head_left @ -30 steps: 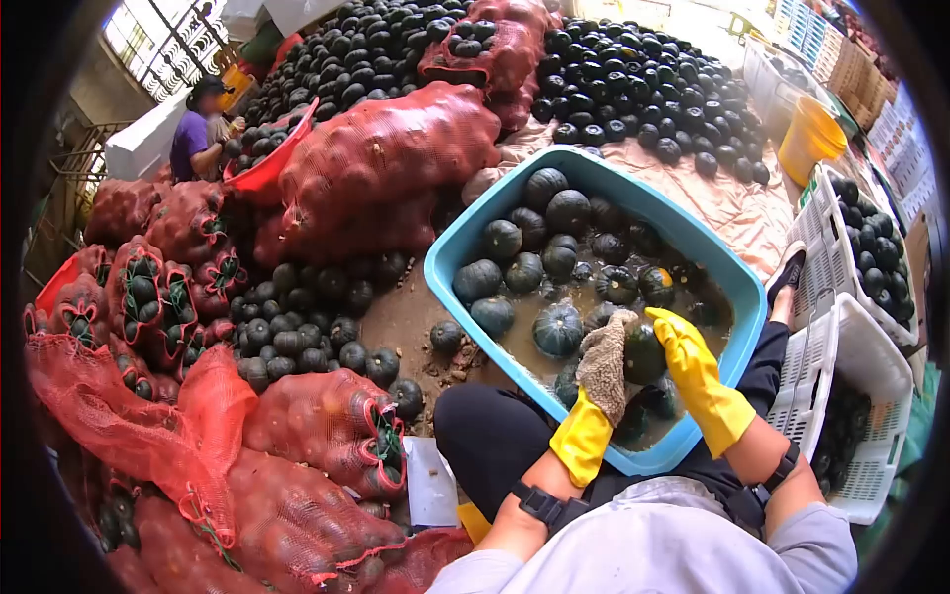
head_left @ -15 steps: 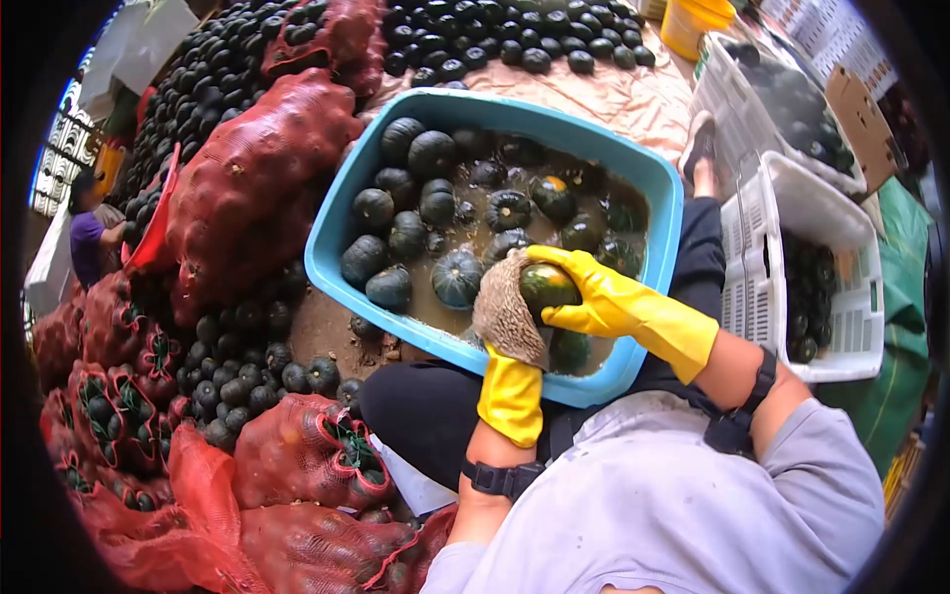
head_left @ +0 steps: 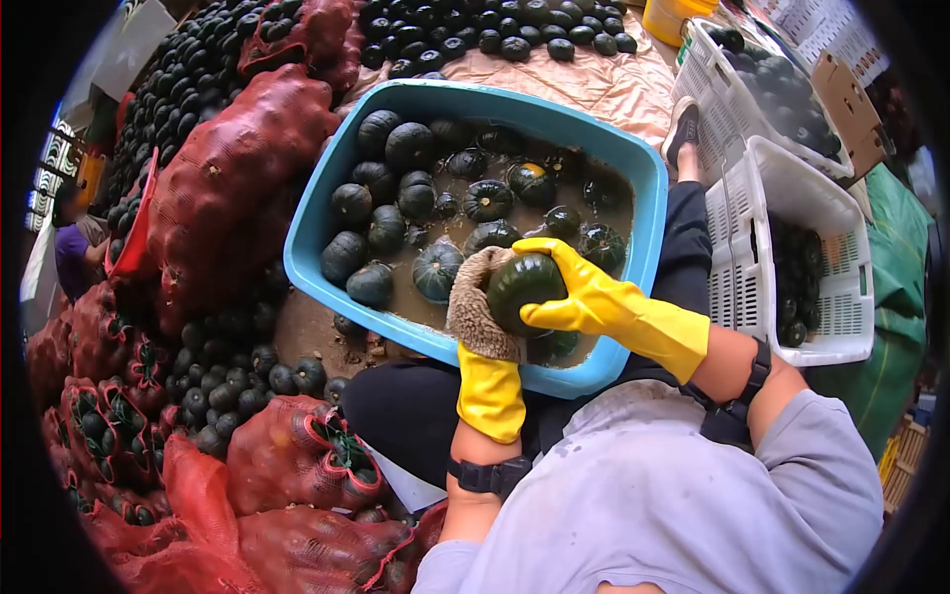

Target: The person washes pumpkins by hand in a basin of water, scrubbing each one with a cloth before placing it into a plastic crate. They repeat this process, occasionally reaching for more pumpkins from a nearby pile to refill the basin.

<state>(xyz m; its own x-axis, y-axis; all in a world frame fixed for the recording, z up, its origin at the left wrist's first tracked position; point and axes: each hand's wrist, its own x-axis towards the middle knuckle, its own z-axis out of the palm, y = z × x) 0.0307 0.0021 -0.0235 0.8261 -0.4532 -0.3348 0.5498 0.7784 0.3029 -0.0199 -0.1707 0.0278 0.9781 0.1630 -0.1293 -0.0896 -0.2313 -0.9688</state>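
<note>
Now | right hand (head_left: 582, 302) palm-down, grip clasping squash (head_left: 515, 282) | left hand (head_left: 490, 388) under cloth (head_left: 473, 315), grip unclear

Packed produce shed, daylight coming in from the left

Red mesh sacks (head_left: 237, 188) are stacked high along the left side, bulging, with more crowding the lower left corner, and loose dark-green squash (head_left: 237, 366) spill over the bare dirt floor (head_left: 307, 332) between them. Up top, a big heap of dark squash (head_left: 475, 40) sits at the edge of a pinkish sheet (head_left: 604, 94) spread over the ground. Over on the right are two white slatted crates (head_left: 821, 228), both with dark squash inside, a yellow bucket (head_left: 673, 15) beyond them, a flap of cardboard (head_left: 851, 104) and green tarpaulin (head_left: 891, 297) at the edge. Far left, a barred window (head_left: 54, 173) glows bright, and a person in a purple top (head_left: 69, 262) is there beside the sacks
</note>
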